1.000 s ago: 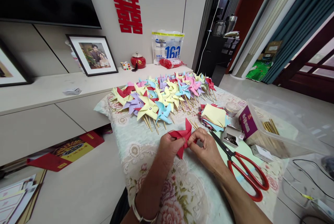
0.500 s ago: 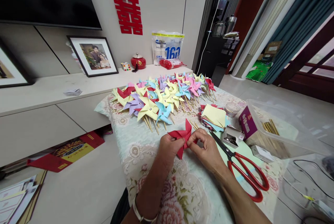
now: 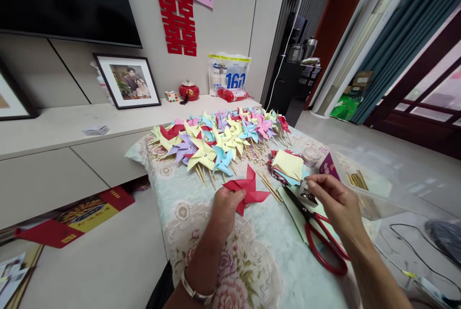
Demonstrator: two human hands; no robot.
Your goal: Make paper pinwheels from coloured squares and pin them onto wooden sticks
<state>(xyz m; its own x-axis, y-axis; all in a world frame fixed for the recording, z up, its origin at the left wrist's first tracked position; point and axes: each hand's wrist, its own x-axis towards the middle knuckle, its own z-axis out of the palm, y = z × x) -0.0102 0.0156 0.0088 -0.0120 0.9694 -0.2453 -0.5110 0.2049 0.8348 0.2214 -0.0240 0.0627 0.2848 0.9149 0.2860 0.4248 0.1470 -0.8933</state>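
Observation:
My left hand (image 3: 224, 210) pinches a red paper pinwheel (image 3: 248, 189) at its middle, its folded points spread around my thumb. My right hand (image 3: 333, 198) is at a small white box (image 3: 304, 188) of dark metal pins (image 3: 309, 197), fingers curled and pressed together at its rim. Whether a pin is between those fingertips is hidden. Below that hand lie large red-handled scissors (image 3: 326, 246), blades toward the box. Several bare wooden sticks (image 3: 269, 186) rest between the pinwheel and the box. Behind them is a stack of coloured paper squares (image 3: 288, 164).
Many finished pinwheels (image 3: 203, 155) on sticks cover the table's far side. At right stands a clear plastic bin (image 3: 382, 203) with more sticks (image 3: 357, 180). A round clear container (image 3: 311, 155) sits beside the paper stack. A flowered tablecloth (image 3: 252, 261) covers the table.
My right hand has let go of the red pinwheel and moved right to the pin box. The pinwheel stays in my left hand. The view has shifted slightly.

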